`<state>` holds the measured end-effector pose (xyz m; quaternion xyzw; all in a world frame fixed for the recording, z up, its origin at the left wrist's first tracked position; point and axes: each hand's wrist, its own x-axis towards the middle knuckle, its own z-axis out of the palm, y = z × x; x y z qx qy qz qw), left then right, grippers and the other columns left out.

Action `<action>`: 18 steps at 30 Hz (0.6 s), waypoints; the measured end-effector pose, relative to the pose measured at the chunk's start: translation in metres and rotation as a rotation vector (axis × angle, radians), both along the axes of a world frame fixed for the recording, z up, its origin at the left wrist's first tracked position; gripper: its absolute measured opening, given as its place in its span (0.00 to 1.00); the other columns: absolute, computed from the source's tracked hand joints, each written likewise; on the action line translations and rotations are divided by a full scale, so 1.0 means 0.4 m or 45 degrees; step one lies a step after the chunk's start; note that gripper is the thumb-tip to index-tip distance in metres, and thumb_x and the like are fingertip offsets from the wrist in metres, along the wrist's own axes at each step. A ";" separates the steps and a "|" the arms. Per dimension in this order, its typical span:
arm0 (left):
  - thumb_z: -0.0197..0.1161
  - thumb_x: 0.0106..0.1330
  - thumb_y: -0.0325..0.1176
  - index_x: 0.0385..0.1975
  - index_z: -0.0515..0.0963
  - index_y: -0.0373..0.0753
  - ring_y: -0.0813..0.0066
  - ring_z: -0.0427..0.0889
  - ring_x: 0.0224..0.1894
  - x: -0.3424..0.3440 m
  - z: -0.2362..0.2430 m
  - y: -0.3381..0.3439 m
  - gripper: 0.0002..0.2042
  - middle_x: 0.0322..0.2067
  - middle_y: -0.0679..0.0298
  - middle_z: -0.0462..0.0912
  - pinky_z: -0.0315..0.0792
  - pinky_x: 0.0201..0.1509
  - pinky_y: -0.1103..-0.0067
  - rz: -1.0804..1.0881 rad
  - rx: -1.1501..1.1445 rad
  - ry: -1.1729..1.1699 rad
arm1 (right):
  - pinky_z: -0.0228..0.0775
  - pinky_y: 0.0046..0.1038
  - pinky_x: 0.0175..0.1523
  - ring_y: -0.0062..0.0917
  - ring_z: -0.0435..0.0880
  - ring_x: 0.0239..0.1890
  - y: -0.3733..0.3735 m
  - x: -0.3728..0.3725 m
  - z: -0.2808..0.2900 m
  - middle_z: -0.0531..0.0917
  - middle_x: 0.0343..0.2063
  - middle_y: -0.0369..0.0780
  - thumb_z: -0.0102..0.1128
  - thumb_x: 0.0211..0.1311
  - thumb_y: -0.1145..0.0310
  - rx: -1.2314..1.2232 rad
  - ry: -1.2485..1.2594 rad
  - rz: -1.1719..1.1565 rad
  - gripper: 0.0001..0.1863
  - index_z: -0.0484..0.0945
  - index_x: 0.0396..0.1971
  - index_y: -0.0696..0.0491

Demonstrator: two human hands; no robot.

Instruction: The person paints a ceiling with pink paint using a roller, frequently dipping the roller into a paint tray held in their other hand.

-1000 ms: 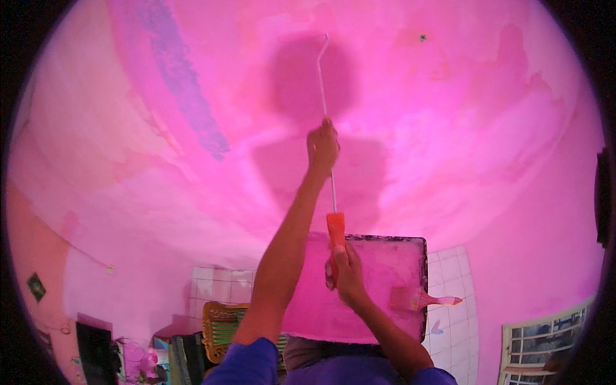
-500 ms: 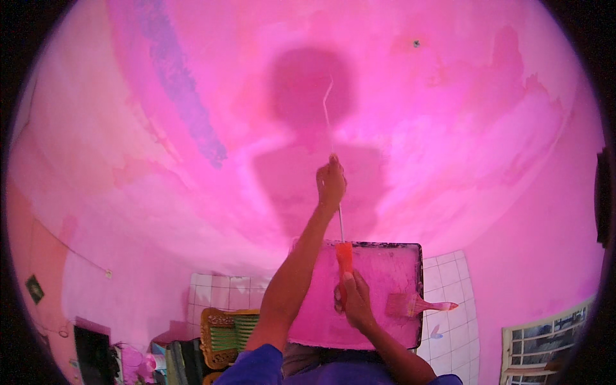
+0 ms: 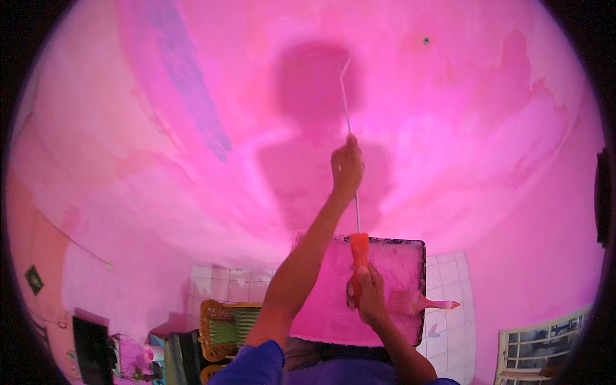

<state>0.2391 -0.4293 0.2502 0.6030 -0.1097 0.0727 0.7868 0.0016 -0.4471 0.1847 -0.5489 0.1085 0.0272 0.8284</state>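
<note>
L hand [image 3: 347, 165] fingers wrapped round the thin metal rod [image 3: 351, 173] of a paint roller, rod running up past the fingertips toward the pink wall [image 3: 192, 192]. R hand [image 3: 368, 296] fingers closed on the roller's orange grip [image 3: 359, 251], just below the L fingers. Paint tray [image 3: 398, 269] w/ pink paint sits behind R fingers, a paintbrush [image 3: 427, 303] lying just right of them.

roller head [image 3: 346, 64] lost in shadow (blurred), elbows cut off below
</note>
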 end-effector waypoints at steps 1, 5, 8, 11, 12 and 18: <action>0.43 0.67 0.47 0.08 0.56 0.44 0.85 0.57 0.09 -0.018 -0.045 -0.012 0.24 0.07 0.74 0.56 0.51 0.12 0.83 -0.014 0.005 0.063 | 0.54 0.20 0.11 0.19 0.61 0.07 -0.009 -0.019 -0.026 0.65 0.12 0.35 0.38 0.64 0.54 0.003 0.056 -0.011 0.15 0.63 0.35 0.51; 0.43 0.67 0.48 0.09 0.57 0.44 0.85 0.58 0.09 -0.036 -0.184 -0.031 0.24 0.07 0.74 0.57 0.52 0.12 0.83 -0.089 -0.118 0.234 | 0.54 0.21 0.11 0.19 0.61 0.08 -0.031 -0.053 -0.090 0.65 0.12 0.35 0.39 0.64 0.54 0.041 0.178 -0.013 0.15 0.63 0.35 0.52; 0.43 0.66 0.48 0.09 0.57 0.44 0.85 0.59 0.09 -0.015 -0.211 -0.041 0.23 0.08 0.74 0.57 0.53 0.12 0.83 0.023 0.055 0.229 | 0.56 0.21 0.12 0.18 0.65 0.09 -0.045 -0.040 -0.114 0.67 0.12 0.34 0.39 0.64 0.52 0.089 0.155 0.007 0.17 0.63 0.30 0.52; 0.43 0.66 0.49 0.09 0.57 0.44 0.85 0.59 0.09 0.001 -0.197 -0.067 0.23 0.08 0.74 0.57 0.54 0.11 0.83 0.017 0.034 0.196 | 0.57 0.21 0.12 0.18 0.64 0.09 -0.059 -0.025 -0.114 0.67 0.13 0.33 0.38 0.64 0.52 0.084 0.160 -0.026 0.17 0.63 0.30 0.52; 0.43 0.66 0.49 0.09 0.57 0.44 0.85 0.59 0.09 0.005 -0.180 -0.069 0.23 0.08 0.74 0.57 0.54 0.11 0.83 0.010 0.039 0.200 | 0.57 0.21 0.12 0.18 0.65 0.09 -0.063 -0.015 -0.114 0.67 0.13 0.33 0.38 0.64 0.53 0.051 0.134 -0.029 0.17 0.63 0.30 0.52; 0.42 0.67 0.48 0.10 0.56 0.44 0.84 0.57 0.09 0.098 0.004 -0.052 0.23 0.08 0.74 0.56 0.52 0.11 0.82 0.034 0.062 -0.085 | 0.57 0.19 0.13 0.16 0.65 0.10 -0.069 0.099 -0.019 0.67 0.14 0.33 0.39 0.65 0.53 -0.088 -0.049 -0.020 0.17 0.64 0.30 0.53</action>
